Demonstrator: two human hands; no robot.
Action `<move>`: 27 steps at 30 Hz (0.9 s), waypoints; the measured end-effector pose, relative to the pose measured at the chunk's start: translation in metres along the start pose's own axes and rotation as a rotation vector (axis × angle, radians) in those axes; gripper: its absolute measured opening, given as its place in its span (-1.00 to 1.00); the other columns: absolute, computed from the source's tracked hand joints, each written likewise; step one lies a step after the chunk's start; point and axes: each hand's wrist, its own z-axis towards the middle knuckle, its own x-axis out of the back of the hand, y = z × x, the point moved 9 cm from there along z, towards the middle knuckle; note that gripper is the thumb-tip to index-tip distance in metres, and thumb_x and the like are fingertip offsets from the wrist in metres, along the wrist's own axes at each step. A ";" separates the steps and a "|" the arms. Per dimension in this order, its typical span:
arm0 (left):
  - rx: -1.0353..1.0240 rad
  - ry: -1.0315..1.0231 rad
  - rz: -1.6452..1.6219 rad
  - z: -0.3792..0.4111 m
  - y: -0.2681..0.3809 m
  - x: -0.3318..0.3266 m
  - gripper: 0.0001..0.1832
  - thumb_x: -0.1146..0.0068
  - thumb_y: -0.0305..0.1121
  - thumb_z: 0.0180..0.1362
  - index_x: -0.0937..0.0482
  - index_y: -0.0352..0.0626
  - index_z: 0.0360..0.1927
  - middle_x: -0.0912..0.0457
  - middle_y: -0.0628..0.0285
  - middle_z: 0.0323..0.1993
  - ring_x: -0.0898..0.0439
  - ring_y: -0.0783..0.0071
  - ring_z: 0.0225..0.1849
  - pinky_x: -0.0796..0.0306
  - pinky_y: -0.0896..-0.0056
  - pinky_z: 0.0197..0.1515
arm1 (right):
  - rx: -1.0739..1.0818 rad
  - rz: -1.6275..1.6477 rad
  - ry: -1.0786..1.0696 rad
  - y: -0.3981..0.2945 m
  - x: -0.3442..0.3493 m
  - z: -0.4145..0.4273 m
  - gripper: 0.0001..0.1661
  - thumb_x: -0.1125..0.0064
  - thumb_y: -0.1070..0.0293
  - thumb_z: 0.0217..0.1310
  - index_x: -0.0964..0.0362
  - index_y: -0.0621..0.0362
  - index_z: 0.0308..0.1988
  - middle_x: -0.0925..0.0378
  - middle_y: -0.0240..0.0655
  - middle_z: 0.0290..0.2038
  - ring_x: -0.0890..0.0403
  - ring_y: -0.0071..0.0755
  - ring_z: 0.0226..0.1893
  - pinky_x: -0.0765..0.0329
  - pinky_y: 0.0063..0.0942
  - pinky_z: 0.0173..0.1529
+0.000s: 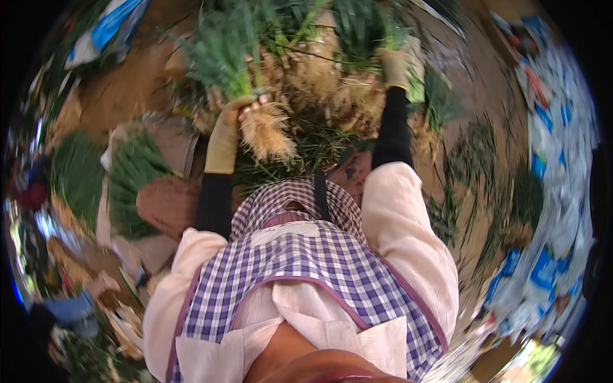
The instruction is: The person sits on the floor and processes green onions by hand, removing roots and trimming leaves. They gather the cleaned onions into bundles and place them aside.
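My left hand (pixel 239 112), in a pale glove with bare fingertips, is closed around a bunch of green onions (pixel 237 62), its leaves pointing away from me and its pale roots hanging towards me. Farther to the right, my right hand (pixel 395 67), gloved too, is at the green stalks (pixel 395 36) near a pale strip; blur hides whether its fingers grip them. Between and beyond the hands lies a large heap of rooted green onions (pixel 316 76). Loose green leaves (pixel 316 139) cover the ground before my knees.
Bundles of green leaves (pixel 134 177) lie on sheeting at the left. A small rooted bunch (pixel 438 107) is just right of my right forearm. Leaf scraps (pixel 474 148) are scattered on the ground. Blue and white plastic bags (pixel 555 143) line the far right. Part of another person (pixel 72 311) shows lower left.
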 end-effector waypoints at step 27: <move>-0.194 -0.369 -0.745 -0.047 0.020 -0.044 -0.55 0.01 -0.45 0.26 -0.25 -0.32 0.21 -0.51 0.25 -0.36 -0.53 0.48 -0.23 -0.59 0.38 -0.31 | -0.482 1.514 -0.093 -0.056 0.101 -0.018 -0.74 -0.09 0.26 0.24 -0.56 0.14 -0.15 -0.58 -0.33 -0.41 -0.43 -0.51 -0.50 -0.38 -0.49 -0.35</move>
